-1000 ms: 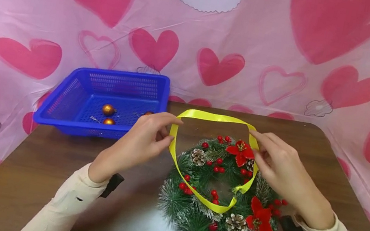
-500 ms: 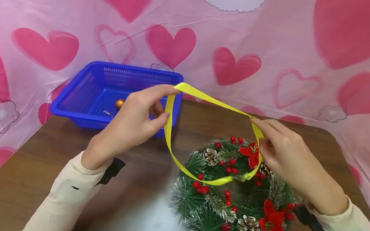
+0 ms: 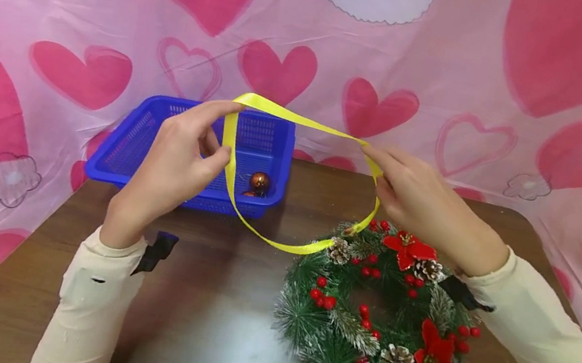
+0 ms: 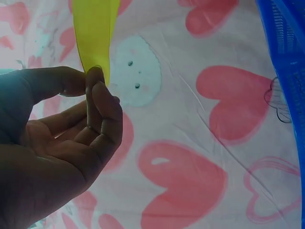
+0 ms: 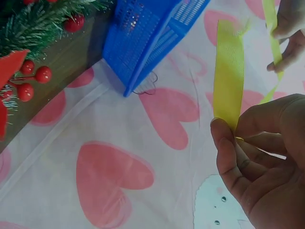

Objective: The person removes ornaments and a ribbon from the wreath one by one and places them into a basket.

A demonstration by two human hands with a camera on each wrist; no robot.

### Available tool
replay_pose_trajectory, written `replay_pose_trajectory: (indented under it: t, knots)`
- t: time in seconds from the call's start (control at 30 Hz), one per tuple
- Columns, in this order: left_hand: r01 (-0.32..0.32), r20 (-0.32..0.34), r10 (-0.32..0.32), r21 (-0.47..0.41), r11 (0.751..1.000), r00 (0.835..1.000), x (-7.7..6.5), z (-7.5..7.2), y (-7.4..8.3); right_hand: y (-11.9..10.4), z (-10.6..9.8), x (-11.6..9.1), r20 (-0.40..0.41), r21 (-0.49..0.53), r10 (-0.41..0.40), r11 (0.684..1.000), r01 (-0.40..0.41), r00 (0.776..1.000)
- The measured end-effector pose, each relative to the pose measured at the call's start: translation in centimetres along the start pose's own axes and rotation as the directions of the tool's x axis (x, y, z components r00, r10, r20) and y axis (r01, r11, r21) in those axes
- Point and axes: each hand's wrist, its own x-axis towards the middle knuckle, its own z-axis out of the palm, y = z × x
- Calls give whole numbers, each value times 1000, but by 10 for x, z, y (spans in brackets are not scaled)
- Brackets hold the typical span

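A yellow ribbon (image 3: pixel 302 120) hangs in the air as a loop, its two loose ends close together over the upper left of the wreath. My left hand (image 3: pixel 178 155) pinches it at the left; in the left wrist view thumb and fingertips meet on the ribbon (image 4: pixel 95 40). At the other side my right hand (image 3: pixel 420 194) pinches the ribbon between thumb and fingers. A cut, frayed end of the ribbon (image 5: pixel 228 76) sticks up in the right wrist view. Below and right lies a green wreath (image 3: pixel 307 321) with red flowers, berries and pinecones.
Behind my left hand a blue plastic basket (image 3: pixel 122 158) stands at the back left of the brown wooden table (image 3: pixel 201 295). Shiny copper-coloured balls (image 3: pixel 260 182) lie in it. A pink cloth with hearts (image 3: pixel 376 109) hangs behind the table.
Both hands have lifted the ribbon and moved it left, from over the wreath to in front of the basket. The wreath has stayed on the table; the head view has shifted slightly.
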Motion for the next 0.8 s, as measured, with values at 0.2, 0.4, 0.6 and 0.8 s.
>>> replay_pose_trajectory:
  t: [0.2,0.4,0.6,0.8]
  knots:
    - [54,14,-54,35,998,998,1,-1,-11,8,7,21,25,16,64,998,-64,998]
    - [86,-6,-86,62,994,996,0,-4,-25,17,15,45,-14,47,52,998,-51,999]
    - [145,-34,-142,124,982,989,-3,-11,-46,18,27,74,-20,71,48,996,-46,999]
    - [234,-49,-229,160,959,972,-8,-19,-69,16,48,107,43,161,95,982,-101,995]
